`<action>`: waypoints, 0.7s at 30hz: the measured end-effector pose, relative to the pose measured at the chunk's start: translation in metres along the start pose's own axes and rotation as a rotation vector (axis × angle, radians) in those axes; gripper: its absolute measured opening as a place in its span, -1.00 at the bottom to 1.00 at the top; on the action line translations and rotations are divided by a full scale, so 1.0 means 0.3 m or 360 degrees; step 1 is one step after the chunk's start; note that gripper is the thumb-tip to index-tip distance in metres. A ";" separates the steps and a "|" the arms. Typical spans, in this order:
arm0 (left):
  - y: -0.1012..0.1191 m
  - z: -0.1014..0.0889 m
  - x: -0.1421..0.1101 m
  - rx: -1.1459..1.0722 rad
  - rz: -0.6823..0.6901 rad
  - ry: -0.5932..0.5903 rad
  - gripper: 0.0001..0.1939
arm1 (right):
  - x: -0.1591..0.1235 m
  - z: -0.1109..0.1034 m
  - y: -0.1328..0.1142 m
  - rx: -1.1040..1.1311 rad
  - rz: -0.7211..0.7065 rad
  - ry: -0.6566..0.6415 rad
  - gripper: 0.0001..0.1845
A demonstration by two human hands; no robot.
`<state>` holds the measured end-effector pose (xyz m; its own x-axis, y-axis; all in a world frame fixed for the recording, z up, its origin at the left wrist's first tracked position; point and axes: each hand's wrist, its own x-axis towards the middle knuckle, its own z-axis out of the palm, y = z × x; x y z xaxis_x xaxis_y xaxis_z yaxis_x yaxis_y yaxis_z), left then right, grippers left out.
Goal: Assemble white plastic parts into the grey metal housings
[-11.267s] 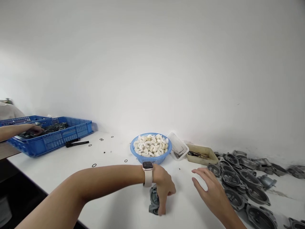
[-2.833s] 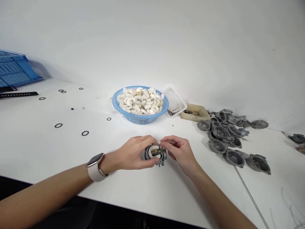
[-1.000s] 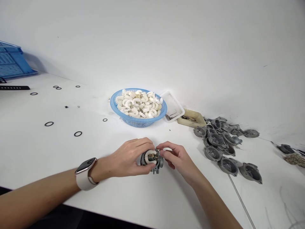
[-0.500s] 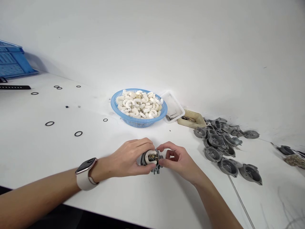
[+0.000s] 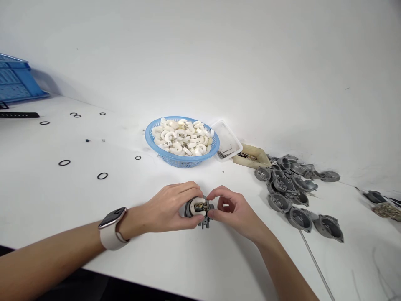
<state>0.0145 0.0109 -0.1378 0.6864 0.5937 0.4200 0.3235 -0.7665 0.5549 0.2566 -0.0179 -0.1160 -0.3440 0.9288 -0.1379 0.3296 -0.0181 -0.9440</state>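
Observation:
A grey metal carburetor (image 5: 205,222) sits on the white table between my hands, its open side facing up. Set in it is a white C-shaped float (image 5: 198,201), with small brass parts showing inside the curve. My left hand (image 5: 173,207), a watch on its wrist, curls around the carburetor's left side, thumb and forefinger at the float's two arms. From the right, my right hand (image 5: 230,209) touches the float's hinge end with thumb and fingertip; any small pin between them is too small to make out.
Behind the hands stands a blue basket (image 5: 181,162) heaped with white floats. Beside it are a clear plastic tray (image 5: 230,140) and a cream tray (image 5: 250,163) with thin metal pieces. Grey float bowls (image 5: 299,219) pile up at right. Black rings (image 5: 102,176) lie at left, near a blue crate (image 5: 19,79).
The whole view has shifted very slightly. Both hands keep nearly the same place and grip on the carburetor.

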 end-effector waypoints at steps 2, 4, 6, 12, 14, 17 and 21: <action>0.000 0.001 0.000 0.0001 0.0001 0.0005 -0.76 | 0.002 0.001 0.005 -0.0003 -0.0036 0.0003 -0.79; 0.000 0.002 0.002 0.0002 0.0005 0.0005 -0.75 | 0.003 0.002 0.009 -0.0009 -0.0066 0.0007 -0.80; -0.001 0.003 0.004 0.0003 0.0006 0.0003 -0.74 | 0.003 0.002 0.013 -0.0017 -0.0090 0.0004 -0.81; -0.002 0.003 0.005 0.0012 0.0005 -0.0003 -0.75 | 0.003 -0.001 0.012 -0.0048 -0.0126 0.0003 -0.82; 0.000 0.003 0.004 0.0011 0.0008 -0.0013 -0.75 | 0.001 -0.003 0.010 -0.0074 -0.0126 -0.0011 -0.82; 0.003 0.002 0.003 0.0008 0.0013 -0.0020 -0.76 | -0.003 -0.006 0.008 -0.0103 -0.0112 -0.0046 -0.79; 0.004 -0.002 0.004 0.0000 0.0004 -0.0018 -0.75 | -0.006 -0.005 0.004 -0.0114 -0.0103 -0.0058 -0.77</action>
<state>0.0153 0.0107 -0.1362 0.6946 0.5888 0.4134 0.3217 -0.7682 0.5536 0.2588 -0.0192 -0.1164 -0.3980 0.9130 -0.0892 0.3671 0.0694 -0.9276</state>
